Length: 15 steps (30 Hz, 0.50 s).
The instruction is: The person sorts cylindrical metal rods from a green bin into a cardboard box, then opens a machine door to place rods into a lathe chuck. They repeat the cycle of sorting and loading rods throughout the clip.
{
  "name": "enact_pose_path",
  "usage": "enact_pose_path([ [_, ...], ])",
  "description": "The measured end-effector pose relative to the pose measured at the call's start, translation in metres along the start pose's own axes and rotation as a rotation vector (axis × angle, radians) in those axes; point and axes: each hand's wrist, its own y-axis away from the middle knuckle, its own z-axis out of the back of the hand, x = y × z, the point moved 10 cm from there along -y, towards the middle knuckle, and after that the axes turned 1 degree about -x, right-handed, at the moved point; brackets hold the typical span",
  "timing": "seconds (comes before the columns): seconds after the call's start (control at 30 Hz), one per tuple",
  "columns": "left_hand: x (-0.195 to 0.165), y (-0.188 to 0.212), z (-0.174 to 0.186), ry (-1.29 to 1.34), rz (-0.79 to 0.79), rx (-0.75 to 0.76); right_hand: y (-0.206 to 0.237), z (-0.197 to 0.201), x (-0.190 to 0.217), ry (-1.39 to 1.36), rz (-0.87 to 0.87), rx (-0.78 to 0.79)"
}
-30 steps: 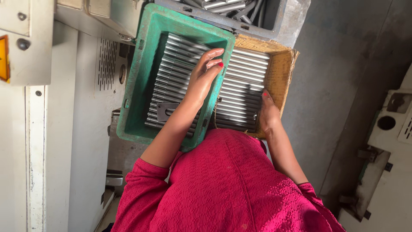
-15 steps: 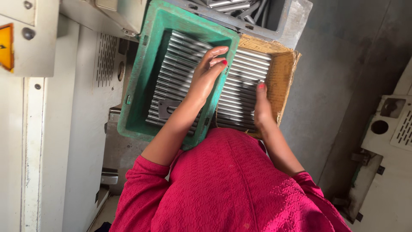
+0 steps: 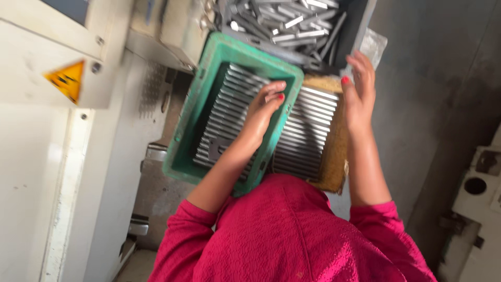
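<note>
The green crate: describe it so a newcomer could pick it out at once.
Start at the pale machine cabinet on the left. Against it sits the green crate, rows of ribbed grey metal bars inside, the left hand resting on them. Its neighbour, the brown tray, holds similar bars; only this one is green plastic.

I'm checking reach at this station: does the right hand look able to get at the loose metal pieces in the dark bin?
Probably yes. The right hand is raised at the edge of the dark bin, and nothing visible lies between its fingers and the loose metal pieces. The bin is open-topped.

Pink-red knit sleeves (image 3: 193, 235), red-painted nails (image 3: 345, 80)
</note>
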Motion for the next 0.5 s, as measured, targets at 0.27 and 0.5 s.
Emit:
enact_pose_path([
  [0.27, -0.034, 0.003, 0.007, -0.041, 0.092, -0.046, -0.162, -0.103, -0.043, 0.958, 0.311, 0.450],
  [0.5, -0.040, 0.002, 0.018, 0.044, 0.114, -0.103, -0.183, -0.111, -0.072, 1.071, 0.365, 0.528],
])
